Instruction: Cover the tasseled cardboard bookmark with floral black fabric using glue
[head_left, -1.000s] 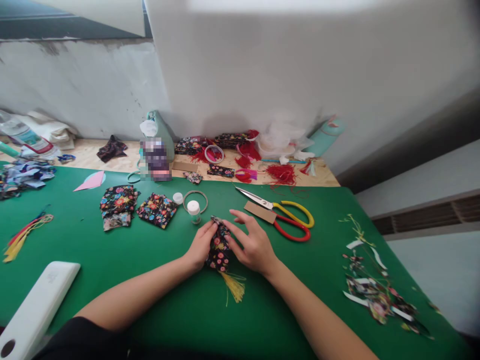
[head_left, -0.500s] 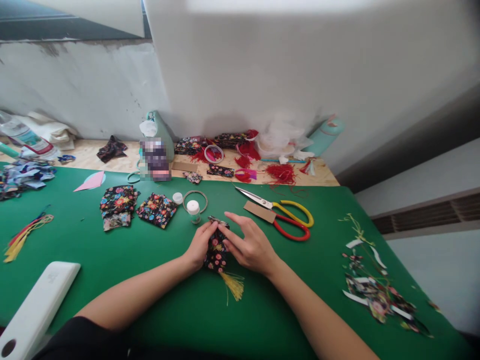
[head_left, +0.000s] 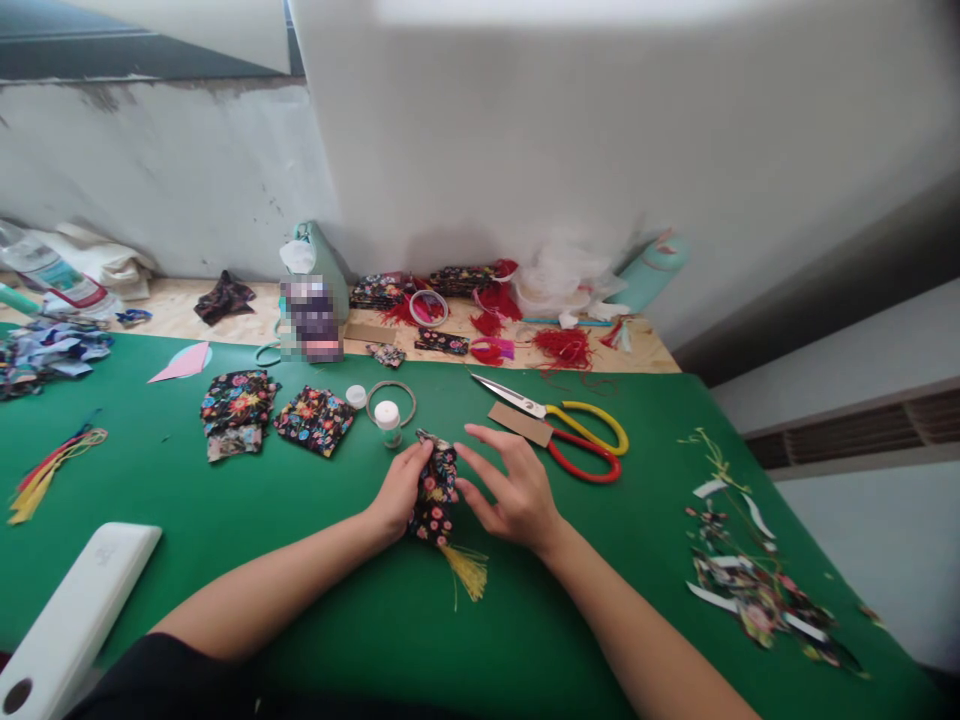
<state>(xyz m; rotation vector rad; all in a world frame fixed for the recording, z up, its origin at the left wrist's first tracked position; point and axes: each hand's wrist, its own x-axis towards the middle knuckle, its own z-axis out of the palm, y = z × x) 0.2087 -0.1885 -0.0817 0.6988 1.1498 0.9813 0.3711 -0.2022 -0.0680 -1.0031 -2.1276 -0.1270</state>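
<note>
Here, floral fabric (head_left: 441, 488) lies between opposing fingers (head_left: 481, 470).

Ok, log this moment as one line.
Left hand: holding floral fabric | Right hand: open at fabric's right edge, contact unclear | Yellow tassel: at fabric's lower end | Scissors: on green table

The left hand (head_left: 396, 492) pinches a black flowery cloth (head_left: 439, 490) at a green table (head_left: 337, 630). At the cloth's three o'clock, the right hand (head_left: 517, 495) has its fingers (head_left: 484, 470) apart, close to the edge. A yellow tassel (head_left: 469, 573) sticks out at five o'clock. Big scissors (head_left: 553, 411) lie at two o'clock, a little bottle (head_left: 388, 425) with a white cap stands at eleven, and a long white thing (head_left: 82, 620) lies at eight.
</note>
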